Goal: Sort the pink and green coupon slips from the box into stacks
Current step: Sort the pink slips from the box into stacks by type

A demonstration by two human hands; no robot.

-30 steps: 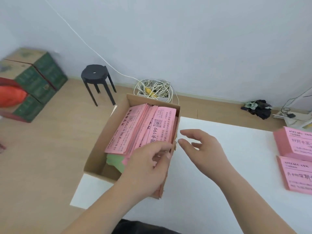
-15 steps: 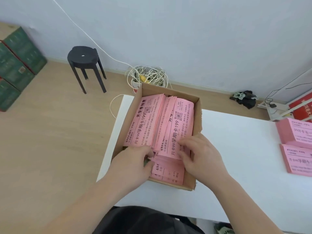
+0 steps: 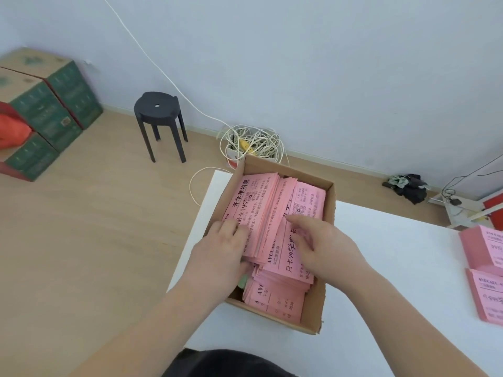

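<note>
Pink slips (image 3: pixel 275 213) fill most of the cardboard box (image 3: pixel 330 213), which stands at the left end of the white counter (image 3: pixel 394 268); they lie in loose, fanned bundles, printed side up, and a sliver of a green slip (image 3: pixel 243 281) shows underneath near the front left corner. In the head view, a second ago only the left hand (image 3: pixel 220 254) was in the box and the right hand (image 3: pixel 326 246) hovered spread above the counter beside it; now both are inside. The left hand has slid forward onto the left bundle, fingers curled over its top and thumb apparently tucked under its near edge, so it seems to grip that bundle. The right hand lies on the right bundle with fingers spread and tips touching the top slip, holding nothing that I can see.

I judge this to be the gathering of another batch of pink slips for lifting out; nothing has left the box yet in this step. Two pink stacks (image 3: pixel 487 268) already sit at the right edge of the counter, well apart from the box; no green stack is in view, so the green slips look mostly still buried.
</note>
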